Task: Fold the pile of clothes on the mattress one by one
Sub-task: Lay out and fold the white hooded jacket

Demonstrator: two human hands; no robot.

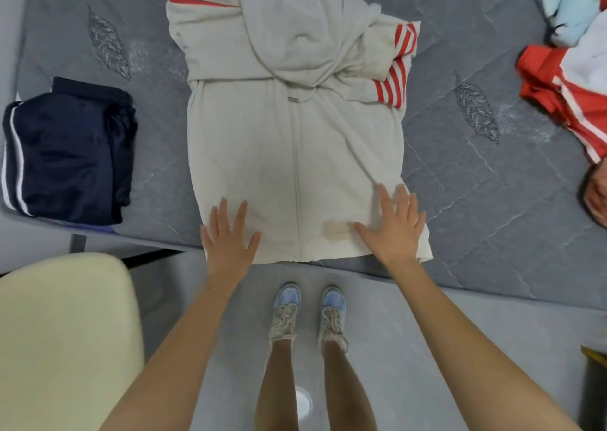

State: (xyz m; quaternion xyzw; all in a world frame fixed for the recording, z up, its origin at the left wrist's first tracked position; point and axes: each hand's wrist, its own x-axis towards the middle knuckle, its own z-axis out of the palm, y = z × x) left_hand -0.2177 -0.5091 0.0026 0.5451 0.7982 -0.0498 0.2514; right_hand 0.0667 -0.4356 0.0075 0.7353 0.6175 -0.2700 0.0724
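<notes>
Hoodie [295, 141] half-folded, centre frame; my left hand [226, 243] and right hand [394, 233] press its hem, fingers spread flat. 1 navy garment [69, 154] folded at left; pile [571, 69] unfolded, upper right.

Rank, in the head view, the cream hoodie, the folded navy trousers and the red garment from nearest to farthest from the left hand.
1. cream hoodie, under the left hand, touching.
2. folded navy trousers, at the left.
3. red garment, far right.
</notes>
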